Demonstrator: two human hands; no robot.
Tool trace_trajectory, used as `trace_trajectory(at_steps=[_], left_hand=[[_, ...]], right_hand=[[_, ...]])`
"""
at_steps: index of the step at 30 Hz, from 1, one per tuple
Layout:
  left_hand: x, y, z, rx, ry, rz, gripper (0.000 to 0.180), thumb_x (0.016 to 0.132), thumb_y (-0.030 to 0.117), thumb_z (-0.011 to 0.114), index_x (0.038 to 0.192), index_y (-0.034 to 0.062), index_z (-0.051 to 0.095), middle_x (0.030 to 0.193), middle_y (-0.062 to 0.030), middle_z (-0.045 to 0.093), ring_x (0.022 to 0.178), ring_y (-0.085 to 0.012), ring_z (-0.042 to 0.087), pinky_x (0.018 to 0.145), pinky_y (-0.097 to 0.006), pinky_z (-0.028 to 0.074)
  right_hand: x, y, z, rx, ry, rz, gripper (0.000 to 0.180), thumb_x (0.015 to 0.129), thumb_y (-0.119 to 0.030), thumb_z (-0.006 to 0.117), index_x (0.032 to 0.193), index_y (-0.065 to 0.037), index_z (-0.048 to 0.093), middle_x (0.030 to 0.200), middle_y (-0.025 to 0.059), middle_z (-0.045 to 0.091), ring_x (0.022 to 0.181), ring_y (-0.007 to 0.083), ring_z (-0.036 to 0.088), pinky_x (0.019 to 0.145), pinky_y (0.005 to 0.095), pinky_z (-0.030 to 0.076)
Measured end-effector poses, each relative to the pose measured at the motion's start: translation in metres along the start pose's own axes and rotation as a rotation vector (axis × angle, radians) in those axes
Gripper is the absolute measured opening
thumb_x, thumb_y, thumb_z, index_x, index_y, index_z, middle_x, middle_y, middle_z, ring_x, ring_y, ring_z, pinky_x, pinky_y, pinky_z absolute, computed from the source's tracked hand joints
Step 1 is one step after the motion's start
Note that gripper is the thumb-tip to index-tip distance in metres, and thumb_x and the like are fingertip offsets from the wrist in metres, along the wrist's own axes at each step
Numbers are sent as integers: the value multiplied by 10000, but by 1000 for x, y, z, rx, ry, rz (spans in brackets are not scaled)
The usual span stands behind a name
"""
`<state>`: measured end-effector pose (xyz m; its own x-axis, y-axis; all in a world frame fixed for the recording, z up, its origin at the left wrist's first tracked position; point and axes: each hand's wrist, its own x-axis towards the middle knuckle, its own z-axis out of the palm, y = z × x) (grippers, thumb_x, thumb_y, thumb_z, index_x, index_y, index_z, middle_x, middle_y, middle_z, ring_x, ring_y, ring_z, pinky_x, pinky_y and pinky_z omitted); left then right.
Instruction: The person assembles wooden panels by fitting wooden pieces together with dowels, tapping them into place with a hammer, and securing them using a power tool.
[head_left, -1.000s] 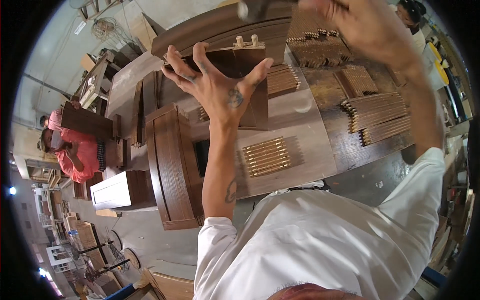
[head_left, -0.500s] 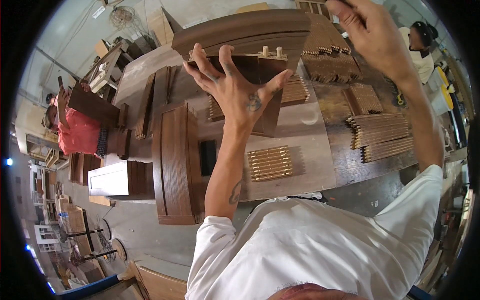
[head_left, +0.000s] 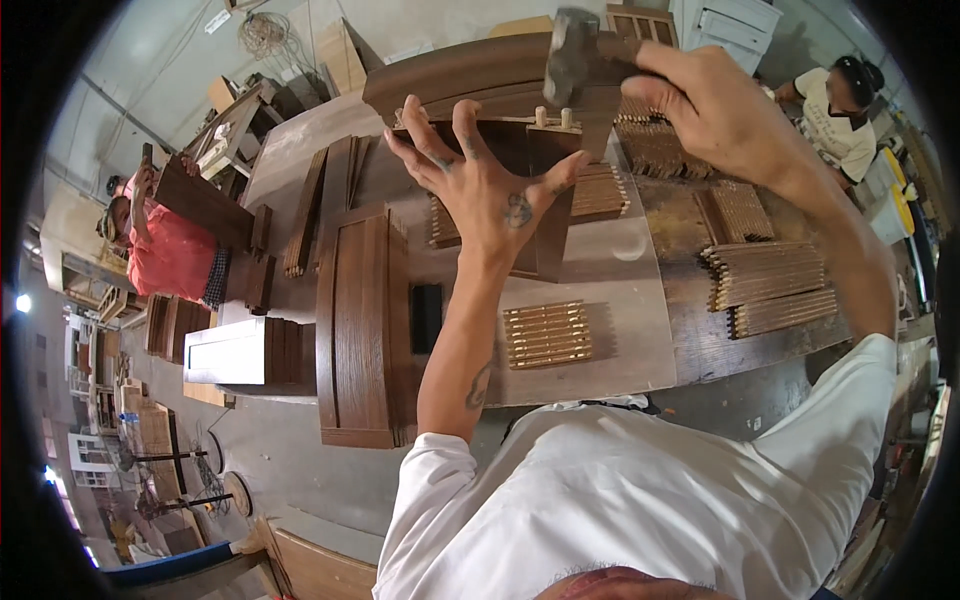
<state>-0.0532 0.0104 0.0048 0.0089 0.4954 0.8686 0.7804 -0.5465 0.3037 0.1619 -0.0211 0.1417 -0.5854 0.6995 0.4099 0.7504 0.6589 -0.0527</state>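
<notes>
Lowered since the earlier frame: bare right arm (head_left: 840,210). I see a dark-brown wooden panel (head_left: 552,235) under the left hand (head_left: 500,200), fingers spread; right hand (head_left: 712,112), fingers round a grey-headed hammer (head_left: 570,62); two pale wooden dowels (head_left: 566,118) upright between left thumb and hammer.

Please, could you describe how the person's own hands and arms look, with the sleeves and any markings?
The left hand and right hand are bare, without gloves. A dark tattoo marks the back of the left near the thumb, with smaller marks on its fingers; another tattoo is on the left forearm. White sleeves leave both forearms bare.
</notes>
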Motion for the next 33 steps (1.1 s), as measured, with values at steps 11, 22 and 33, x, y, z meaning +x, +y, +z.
trace_trajectory(at_steps=[11, 22, 33], left_hand=[[0, -1, 1, -8, 1, -20, 1083, 570, 695, 754, 1339, 82, 301, 1456, -315, 53, 1359, -496, -12, 1022, -715, 60], [23, -76, -29, -1127, -183, -626, 657, 644, 119, 864, 1208, 31, 539, 1196, -104, 573, 1051, -174, 552, 884, -326, 482], [10, -95, -10, -1209, -361, -628, 214, 724, -4, 777, 897, 31, 654, 832, -2, 676, 756, -86, 607, 727, -249, 507]], right_hand=[[23, -12, 3, 26, -89, 27, 243, 927, -203, 541, 919, 38, 571, 704, 237, 605, 657, 432, 580, 593, 464, 453], [31, -11, 4, 36, -173, 98, 226, 930, -195, 542, 924, 29, 569, 650, 213, 602, 604, 398, 587, 582, 451, 461], [114, -39, 27, 165, 219, -116, 216, 930, -194, 548, 940, 20, 578, 598, 221, 544, 505, 373, 532, 500, 424, 400]])
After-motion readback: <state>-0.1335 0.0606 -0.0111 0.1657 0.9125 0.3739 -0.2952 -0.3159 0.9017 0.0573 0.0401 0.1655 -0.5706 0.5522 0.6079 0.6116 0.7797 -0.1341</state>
